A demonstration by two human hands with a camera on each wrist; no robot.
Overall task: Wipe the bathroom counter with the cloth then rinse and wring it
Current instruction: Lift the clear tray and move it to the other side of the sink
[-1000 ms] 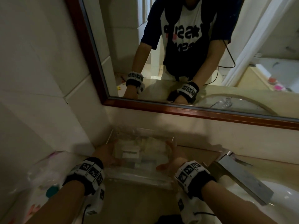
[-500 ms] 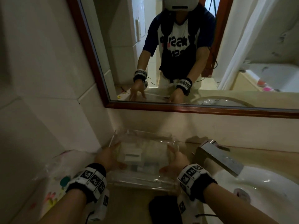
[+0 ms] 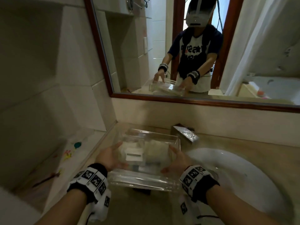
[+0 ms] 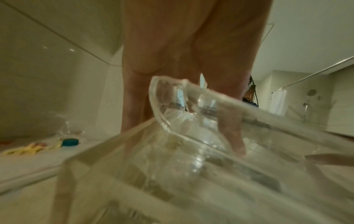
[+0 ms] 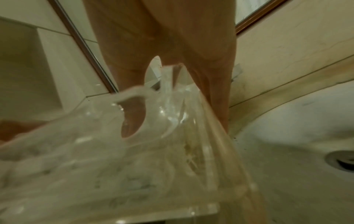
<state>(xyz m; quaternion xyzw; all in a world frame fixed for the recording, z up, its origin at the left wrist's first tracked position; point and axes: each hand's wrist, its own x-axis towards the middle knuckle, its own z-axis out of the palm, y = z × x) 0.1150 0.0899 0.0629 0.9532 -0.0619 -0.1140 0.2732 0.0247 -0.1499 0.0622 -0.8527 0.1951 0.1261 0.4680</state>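
Observation:
Both my hands hold a clear plastic tray [image 3: 146,181] above the beige counter [image 3: 243,143]. My left hand [image 3: 110,158] grips its left wall, and the thumb hooks over the rim in the left wrist view, where the tray [image 4: 191,136] fills the frame. At the right wall my right hand [image 3: 177,163] grips it, thumb inside the tray [image 5: 134,166]. Small white packets lie in the tray. A dark patch [image 3: 141,191], possibly the cloth, shows under the tray's front edge, mostly hidden.
A white sink basin [image 3: 235,176] lies right of the tray, with a chrome faucet [image 3: 185,134] behind it. A plastic bag with colourful items [image 3: 69,153] sits on the left ledge. The tiled wall and the framed mirror [image 3: 162,46] close the back.
The tray has come away from the back corner toward me and up off the counter, with both hands still holding its sides. The head view has tilted upward.

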